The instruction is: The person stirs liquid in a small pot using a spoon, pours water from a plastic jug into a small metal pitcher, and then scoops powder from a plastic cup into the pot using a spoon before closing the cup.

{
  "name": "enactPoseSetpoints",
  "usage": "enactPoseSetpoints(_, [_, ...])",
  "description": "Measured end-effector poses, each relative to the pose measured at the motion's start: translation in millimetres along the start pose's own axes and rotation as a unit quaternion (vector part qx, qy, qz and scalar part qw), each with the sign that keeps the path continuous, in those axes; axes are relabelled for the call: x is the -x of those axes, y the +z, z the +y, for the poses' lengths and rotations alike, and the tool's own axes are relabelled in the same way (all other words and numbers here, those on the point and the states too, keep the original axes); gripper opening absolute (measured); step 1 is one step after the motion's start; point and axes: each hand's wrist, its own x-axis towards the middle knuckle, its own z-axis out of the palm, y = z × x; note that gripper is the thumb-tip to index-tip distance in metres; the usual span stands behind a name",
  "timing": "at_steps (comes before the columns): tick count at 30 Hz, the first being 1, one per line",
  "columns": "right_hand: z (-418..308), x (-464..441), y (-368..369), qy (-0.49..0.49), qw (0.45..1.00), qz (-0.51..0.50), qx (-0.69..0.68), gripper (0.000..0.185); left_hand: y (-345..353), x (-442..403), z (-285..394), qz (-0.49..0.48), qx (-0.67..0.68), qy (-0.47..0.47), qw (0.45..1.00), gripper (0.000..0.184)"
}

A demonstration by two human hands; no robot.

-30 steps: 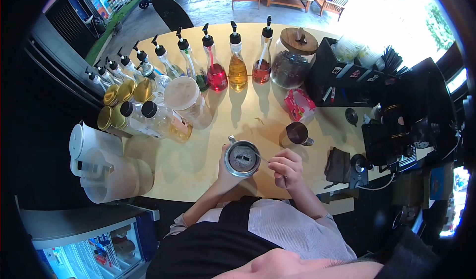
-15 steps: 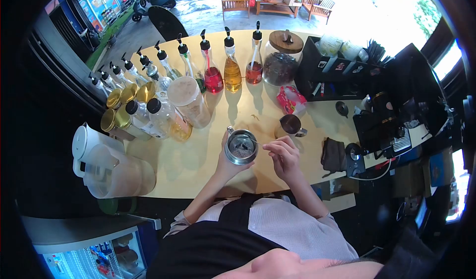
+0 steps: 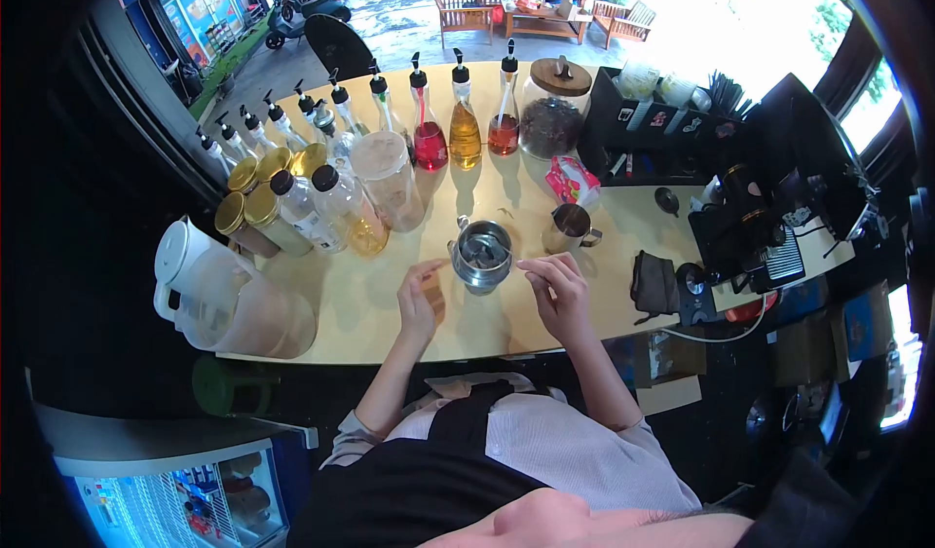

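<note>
Mug (image 3: 481, 277): centre of frame, on table (image 3: 355, 304), contents dark. Your left hand (image 3: 419, 300): left of mug, apart, fingers loosely parted. Your right hand (image 3: 562, 290): right of mug, fingers bent; whether gripping anything, cannot tell. Pitcher (image 3: 557, 240): right of centre.

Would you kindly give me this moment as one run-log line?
metal cup: standing on table | left hand: open beside cup, not gripping | right hand: fingertips near cup, hold unclear

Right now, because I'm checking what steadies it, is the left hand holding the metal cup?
No, the left hand is apart from the metal cup, with table showing between them.
</note>
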Motion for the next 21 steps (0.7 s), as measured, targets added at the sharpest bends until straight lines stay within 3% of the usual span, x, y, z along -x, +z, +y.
enactPoseSetpoints(6, [-11.7, 10.8, 2.9, 0.013, 1.0, 0.005, -0.011, 0.017, 17.4, -29.9, -25.7, 0.074, 0.108, -0.104, 0.986, 0.06])
enactPoseSetpoints(11, [-13.1, 16.7, 8.8, 0.031, 0.999, 0.011, -0.027, 0.017, 41.0, -41.3, -64.4, 0.061, 0.334, -0.151, 0.928, 0.051])
enactPoseSetpoints(17, [-17.3, 20.4, 0.0, 0.02, 0.999, 0.024, -0.021, 0.019, 62.2, -43.9, -51.7, 0.1, 0.34, -0.199, 0.914, 0.045])
enactPoseSetpoints(21, [-12.3, 31.6, -10.8, -0.027, 0.996, 0.083, -0.027, 0.021, 76.4, -49.0, -42.5, 0.112, 0.388, -0.236, 0.884, 0.046])
